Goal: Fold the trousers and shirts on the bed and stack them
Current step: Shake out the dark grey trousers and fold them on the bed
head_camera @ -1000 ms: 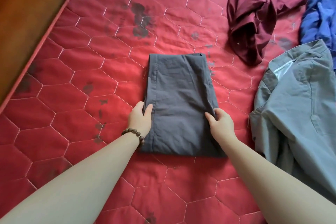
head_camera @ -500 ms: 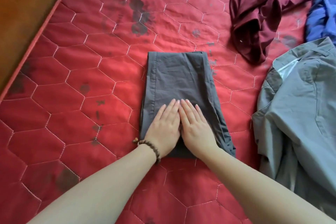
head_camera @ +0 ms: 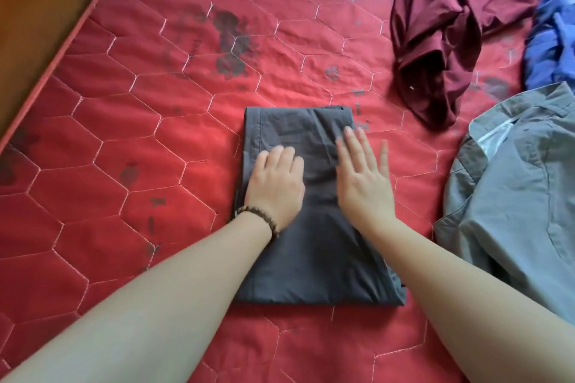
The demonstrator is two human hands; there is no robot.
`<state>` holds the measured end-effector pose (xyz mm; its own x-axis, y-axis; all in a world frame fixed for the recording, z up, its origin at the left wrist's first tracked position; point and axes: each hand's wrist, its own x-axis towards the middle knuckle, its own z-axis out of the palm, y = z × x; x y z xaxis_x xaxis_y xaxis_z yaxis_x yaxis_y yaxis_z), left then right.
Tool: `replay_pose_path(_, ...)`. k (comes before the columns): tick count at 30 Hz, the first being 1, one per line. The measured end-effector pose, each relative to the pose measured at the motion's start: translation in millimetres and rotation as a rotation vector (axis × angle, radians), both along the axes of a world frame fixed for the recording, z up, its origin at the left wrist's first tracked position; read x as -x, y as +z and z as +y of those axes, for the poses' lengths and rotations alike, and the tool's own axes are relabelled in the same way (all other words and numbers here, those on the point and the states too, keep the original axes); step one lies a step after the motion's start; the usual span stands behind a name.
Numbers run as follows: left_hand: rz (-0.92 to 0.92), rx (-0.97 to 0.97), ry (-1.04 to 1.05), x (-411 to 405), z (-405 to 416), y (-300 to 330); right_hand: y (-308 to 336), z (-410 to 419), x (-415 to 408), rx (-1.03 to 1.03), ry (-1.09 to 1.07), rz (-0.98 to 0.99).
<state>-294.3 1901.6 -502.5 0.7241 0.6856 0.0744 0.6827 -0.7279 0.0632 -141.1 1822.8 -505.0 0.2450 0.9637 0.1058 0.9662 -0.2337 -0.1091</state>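
Both hands have slid apart since half a second ago, when they lay side by side and touching on the near half of the folded trousers [head_camera: 311,196]; now they sit farther up the cloth with a gap of grey fabric between them. Left hand [head_camera: 275,186] lies palm down on the left part of the trousers, fingers together and slightly bent at the tips, pressing on the cloth, with a bead bracelet [head_camera: 258,221] round the wrist. Right hand [head_camera: 364,177] lies flat on the right part, fingers straight and spread, the outermost one reaching past the trousers' right edge over the red quilt [head_camera: 124,149] (its outline is blurred). Neither hand pinches anything.

Those dark grey trousers lie as a neat rectangle in the middle of the quilt. Well apart, up and to the right, a dark red garment [head_camera: 451,25] lies crumpled. Beside it at the right edge sits a blue garment [head_camera: 550,47], and below that a light grey shirt [head_camera: 513,211] lies spread out unfolded, near the trousers but not touching them.
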Motion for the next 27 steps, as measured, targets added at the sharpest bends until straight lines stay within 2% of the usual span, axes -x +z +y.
replay_pose_path(2, 0.054, 0.067, 0.061, -9.4, 25.9, -5.5, 3.1, 21.7, 9.7, -0.019, 0.171, 0.033)
replay_pose_path(5, 0.149, 0.170, 0.078, -8.5, 45.9, -23.7, -7.0, 48.4, 14.3, 0.129, 0.274, 0.092)
replay_pose_path(8, 0.139, 0.124, 0.087, -1.7, 44.7, -34.3, -26.1, 59.9, 3.9, 0.227, 0.247, 0.096)
replay_pose_path(14, 0.028, 0.124, 0.106, 0.6, 46.8, -35.6, -40.2, 57.3, 1.1, 0.110, 0.108, 0.067)
replay_pose_path(18, 0.048, 0.134, 0.115, -0.4, 46.0, -37.8, -41.6, 55.8, 0.8, 0.134, -0.008, 0.018)
replay_pose_path(22, 0.098, 0.145, 0.114, 1.4, 47.3, -40.5, -39.4, 57.2, -1.8, 0.229, 0.015, 0.029)
replay_pose_path(25, 0.164, 0.217, 0.087, -0.3, 56.8, -37.2, -31.4, 63.9, -8.3, 0.356, 0.030, 0.064)
replay_pose_path(27, 0.170, 0.282, 0.094, 2.5, 56.8, -28.5, -23.6, 60.5, 0.9, 0.344, -0.010, 0.075)
